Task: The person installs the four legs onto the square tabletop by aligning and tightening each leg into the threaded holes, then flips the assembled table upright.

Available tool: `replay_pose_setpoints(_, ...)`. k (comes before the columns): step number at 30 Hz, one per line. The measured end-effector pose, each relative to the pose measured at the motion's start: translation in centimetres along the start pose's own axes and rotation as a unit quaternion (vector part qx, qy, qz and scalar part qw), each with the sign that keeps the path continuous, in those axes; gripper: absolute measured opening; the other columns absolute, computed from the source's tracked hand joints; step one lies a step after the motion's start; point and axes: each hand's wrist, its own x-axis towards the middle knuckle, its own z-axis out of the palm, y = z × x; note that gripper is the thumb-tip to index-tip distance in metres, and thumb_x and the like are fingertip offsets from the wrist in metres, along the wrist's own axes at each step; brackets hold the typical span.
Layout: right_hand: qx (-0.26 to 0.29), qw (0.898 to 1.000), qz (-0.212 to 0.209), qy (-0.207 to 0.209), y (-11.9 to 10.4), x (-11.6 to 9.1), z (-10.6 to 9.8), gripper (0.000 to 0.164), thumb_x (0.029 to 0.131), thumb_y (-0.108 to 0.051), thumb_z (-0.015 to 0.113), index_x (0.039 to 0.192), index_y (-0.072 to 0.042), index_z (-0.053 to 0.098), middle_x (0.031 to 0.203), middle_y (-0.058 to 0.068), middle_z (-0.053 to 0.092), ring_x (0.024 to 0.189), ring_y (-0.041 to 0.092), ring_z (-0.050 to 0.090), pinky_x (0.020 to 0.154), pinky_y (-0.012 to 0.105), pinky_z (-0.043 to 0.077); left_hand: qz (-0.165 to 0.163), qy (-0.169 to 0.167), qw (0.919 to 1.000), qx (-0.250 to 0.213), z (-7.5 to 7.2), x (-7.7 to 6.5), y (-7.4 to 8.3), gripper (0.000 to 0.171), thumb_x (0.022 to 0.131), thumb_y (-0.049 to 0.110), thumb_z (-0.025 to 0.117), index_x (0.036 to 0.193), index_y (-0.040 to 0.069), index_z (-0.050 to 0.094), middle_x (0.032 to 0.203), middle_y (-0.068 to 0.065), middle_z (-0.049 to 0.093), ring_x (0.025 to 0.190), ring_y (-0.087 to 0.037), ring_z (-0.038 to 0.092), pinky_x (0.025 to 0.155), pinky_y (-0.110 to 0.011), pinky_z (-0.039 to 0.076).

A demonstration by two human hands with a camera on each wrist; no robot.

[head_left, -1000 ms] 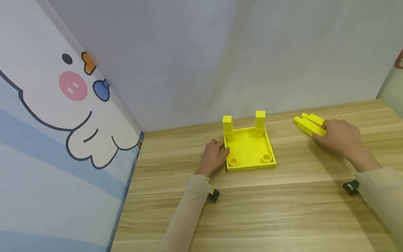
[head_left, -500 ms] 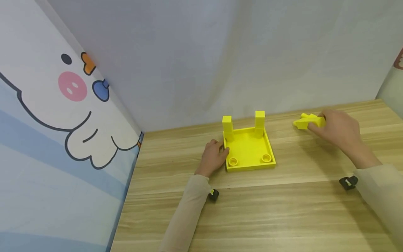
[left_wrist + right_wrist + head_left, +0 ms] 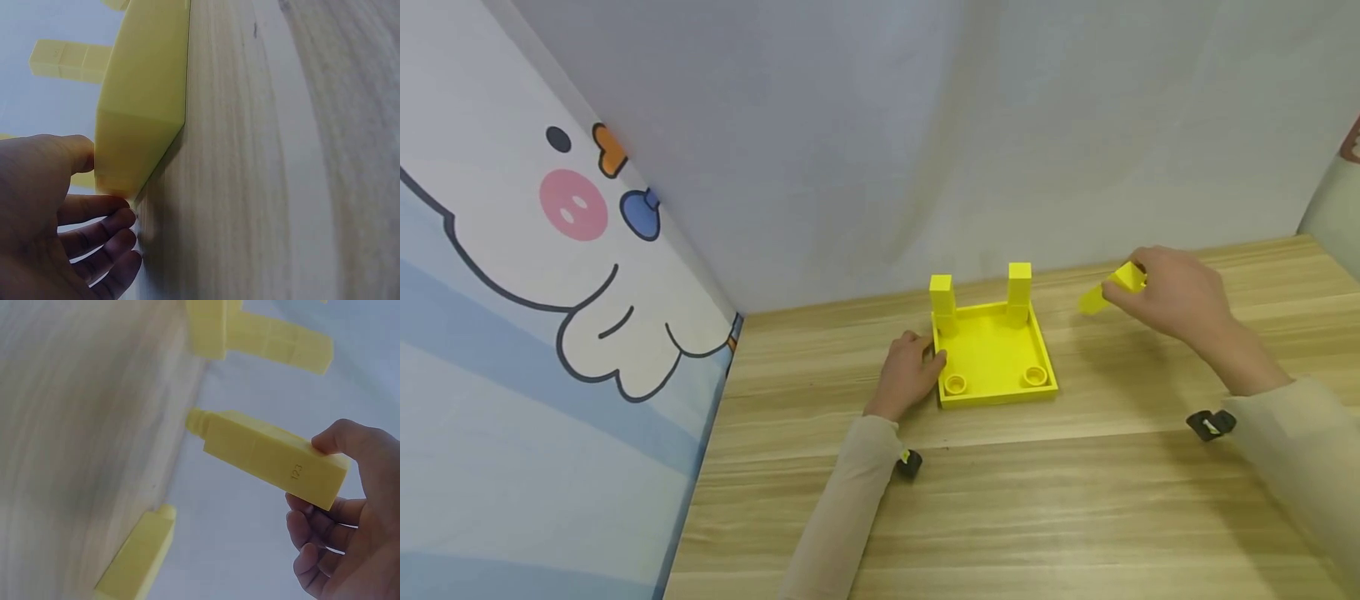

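Note:
A yellow square toy tabletop [image 3: 992, 350] lies underside up, with a raised rim. Two square legs stand in its far corners: the left leg [image 3: 942, 302] and the right leg [image 3: 1018, 292]. Round sockets show in the near corners, a left socket [image 3: 955, 384] and a right socket [image 3: 1034, 377]. My left hand [image 3: 906, 375] pinches the left rim, thumb on the inner side. Raised off the table, my right hand [image 3: 1180, 296] pinches a loose yellow leg [image 3: 272, 456] by its square end, marked 123. Its round, grooved end points away from the hand.
Another loose leg [image 3: 140, 556] lies on the wooden table [image 3: 1000, 508] in the right wrist view; in the head view it is hidden by the right hand. A grey wall [image 3: 850, 167] stands behind, and a cartoon-printed panel [image 3: 497, 375] on the left.
My right hand has lifted one leg from beside the other, turned it, and moved left towards the tabletop. The left hand and the tabletop stay in place.

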Motion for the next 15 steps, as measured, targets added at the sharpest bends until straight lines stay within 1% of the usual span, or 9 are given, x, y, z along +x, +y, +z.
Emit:
replay_pose_setpoints(5,0.010,1.000,-0.012,-0.004,-1.8,-0.1,-0.2,0.037,0.093,-0.042,0.060,0.093,-0.005,0.066,0.082,0.013,0.065,0.061,0.024,0.051,0.047,0.034,0.037,0.003,-0.001,1.0000,-0.001,-0.1,-0.1,0.0,0.049,0.105,0.036,0.053,0.140,0.002,0.059,0.130,-0.015,0.060,0.118,-0.030,0.055,0.102,-0.043,0.049)
replay_pose_setpoints(13,0.005,0.999,-0.044,-0.016,-4.4,0.0,-0.7,0.040,0.092,-0.042,0.062,0.104,-0.005,0.070,0.099,0.017,0.071,0.071,0.026,0.057,0.051,0.033,0.040,0.004,-0.005,1.0000,-0.001,-0.3,-0.3,0.0,0.050,0.105,0.036,0.053,0.141,0.003,0.059,0.130,-0.015,0.060,0.120,-0.030,0.055,0.104,-0.043,0.049)
replay_pose_setpoints(15,0.005,0.998,-0.052,-0.020,-4.9,0.1,-0.8,0.039,0.092,-0.041,0.062,0.105,-0.005,0.070,0.099,0.017,0.071,0.072,0.026,0.057,0.053,0.033,0.040,0.005,-0.004,1.0000,0.000,-0.4,-0.3,0.0,0.050,0.105,0.036,0.053,0.141,0.003,0.059,0.130,-0.014,0.060,0.120,-0.030,0.055,0.104,-0.043,0.049)
